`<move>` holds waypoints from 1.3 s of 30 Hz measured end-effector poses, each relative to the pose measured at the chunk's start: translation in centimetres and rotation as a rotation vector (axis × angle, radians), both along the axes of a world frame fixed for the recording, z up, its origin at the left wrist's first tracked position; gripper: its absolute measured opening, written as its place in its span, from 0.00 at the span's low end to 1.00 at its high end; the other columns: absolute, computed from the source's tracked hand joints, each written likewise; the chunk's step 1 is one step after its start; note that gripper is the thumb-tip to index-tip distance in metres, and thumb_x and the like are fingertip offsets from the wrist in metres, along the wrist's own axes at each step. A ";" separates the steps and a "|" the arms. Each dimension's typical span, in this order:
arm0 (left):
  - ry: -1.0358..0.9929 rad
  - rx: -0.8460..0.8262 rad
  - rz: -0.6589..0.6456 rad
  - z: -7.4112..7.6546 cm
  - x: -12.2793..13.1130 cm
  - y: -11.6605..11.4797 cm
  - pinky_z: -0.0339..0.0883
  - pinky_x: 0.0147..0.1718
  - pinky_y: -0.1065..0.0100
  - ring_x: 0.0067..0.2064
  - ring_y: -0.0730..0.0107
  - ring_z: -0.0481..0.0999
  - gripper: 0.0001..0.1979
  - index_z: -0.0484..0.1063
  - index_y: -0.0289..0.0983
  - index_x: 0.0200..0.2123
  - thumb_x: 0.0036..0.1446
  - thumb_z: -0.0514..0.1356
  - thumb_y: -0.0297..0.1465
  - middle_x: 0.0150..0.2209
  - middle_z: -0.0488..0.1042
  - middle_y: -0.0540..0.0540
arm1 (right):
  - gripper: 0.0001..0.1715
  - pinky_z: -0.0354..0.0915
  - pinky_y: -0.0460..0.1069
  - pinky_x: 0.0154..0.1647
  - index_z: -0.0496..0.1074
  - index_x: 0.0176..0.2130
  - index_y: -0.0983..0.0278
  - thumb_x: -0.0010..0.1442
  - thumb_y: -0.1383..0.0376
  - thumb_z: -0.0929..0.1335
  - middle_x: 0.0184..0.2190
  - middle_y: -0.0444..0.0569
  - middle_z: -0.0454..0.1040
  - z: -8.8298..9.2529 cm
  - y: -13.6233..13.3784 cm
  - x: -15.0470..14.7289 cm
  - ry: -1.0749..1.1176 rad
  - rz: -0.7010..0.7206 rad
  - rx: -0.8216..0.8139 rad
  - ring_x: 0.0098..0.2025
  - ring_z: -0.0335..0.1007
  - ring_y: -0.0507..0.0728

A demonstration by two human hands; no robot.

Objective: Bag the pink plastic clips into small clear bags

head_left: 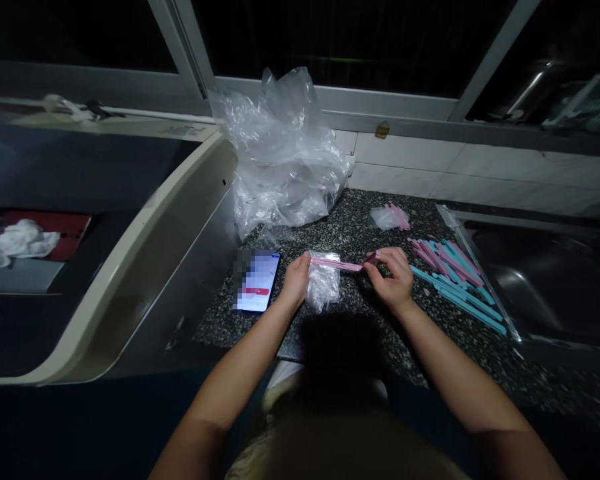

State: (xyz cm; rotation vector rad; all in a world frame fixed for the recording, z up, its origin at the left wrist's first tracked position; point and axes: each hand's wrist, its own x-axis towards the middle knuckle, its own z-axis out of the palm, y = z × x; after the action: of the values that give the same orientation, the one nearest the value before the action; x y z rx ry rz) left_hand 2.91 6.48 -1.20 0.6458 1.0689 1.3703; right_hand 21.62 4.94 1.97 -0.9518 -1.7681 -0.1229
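Observation:
Slim pink plastic strips point(336, 265) stretch level between my two hands above the counter. My left hand point(296, 279) is closed around their left end. My right hand point(393, 277) pinches near their right end, where a short darker pink piece shows by the fingertips. Beneath the strips, beside my left fingers, lies a stack of clear plastic bags point(323, 288); I cannot tell whether the hand touches it. Just right of my right hand, several blue strips point(467, 303) and pink strips point(433, 257) lie in a loose pile.
A lit phone point(257, 281) lies left of my left hand. Behind it stands a big crumpled clear bag point(290, 160). A small packet point(390, 217) with pink strips sits farther back. A metal sink point(530, 273) borders the right, a bulky beige-edged machine point(145, 233) the left.

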 end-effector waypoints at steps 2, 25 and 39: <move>0.006 0.005 0.011 0.2 -0.1 0.0 0.54 0.21 0.74 0.19 0.77 0.62 0.21 0.67 0.33 0.20 0.38 0.63 0.47 0.17 0.67 0.52 | 0.02 0.63 0.54 0.33 0.68 0.30 0.61 0.53 0.66 0.67 0.28 0.47 0.72 0.1 0.0 0.1 0.021 -0.003 0.011 0.31 0.66 0.56; -0.020 -0.012 0.090 0.1 -0.6 0.3 0.54 0.20 0.74 0.18 0.78 0.62 0.23 0.66 0.33 0.21 0.38 0.62 0.49 0.17 0.67 0.53 | 0.10 0.65 0.51 0.35 0.68 0.33 0.63 0.58 0.60 0.62 0.29 0.49 0.69 -1.4 0.7 1.2 0.341 0.002 -0.145 0.33 0.67 0.55; 0.064 0.001 0.134 -0.3 -0.7 0.6 0.55 0.21 0.74 0.20 0.76 0.63 0.19 0.67 0.33 0.21 0.44 0.60 0.45 0.17 0.68 0.51 | 0.10 0.64 0.48 0.28 0.68 0.33 0.63 0.57 0.60 0.62 0.26 0.47 0.69 -3.3 1.2 1.3 0.435 0.052 -0.263 0.27 0.65 0.52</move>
State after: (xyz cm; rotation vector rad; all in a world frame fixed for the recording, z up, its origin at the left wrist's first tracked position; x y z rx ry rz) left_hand 2.17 7.08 -1.49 0.6317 1.1808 1.4737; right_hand 22.90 6.13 -1.38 -1.0283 -1.4220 0.3355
